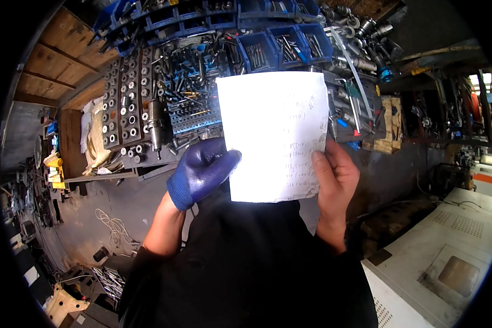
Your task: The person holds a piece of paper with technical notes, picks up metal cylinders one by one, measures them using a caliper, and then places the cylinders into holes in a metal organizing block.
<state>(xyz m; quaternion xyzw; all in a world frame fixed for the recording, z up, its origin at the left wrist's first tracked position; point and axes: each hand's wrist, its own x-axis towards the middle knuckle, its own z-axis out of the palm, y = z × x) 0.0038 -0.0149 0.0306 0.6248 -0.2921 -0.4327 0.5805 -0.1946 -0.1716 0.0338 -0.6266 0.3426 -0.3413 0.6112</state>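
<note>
A white sheet of paper (262, 136) with faint handwriting along its right side is held up in front of me, brightly lit and smudged near its lower right corner. My left hand (202, 170), in a dark blue coated glove, pinches the sheet's left edge with the thumb on top. Bare, my right hand (336, 174) grips the lower right edge, its thumb on the face of the paper and the other fingers folded behind. Behind the sheet lies a blue rack (191, 124) with many drill bits and cutting tools, partly covered by the paper.
Blue bins (259, 50) of tools line the bench's far side. At left stands a rack of round collets (127, 101) beside a long tool holder (156, 128). Metal holders (361, 60) pile up at far right. A pale machine cabinet (443, 240) stands at right; a cable (115, 227) lies at lower left.
</note>
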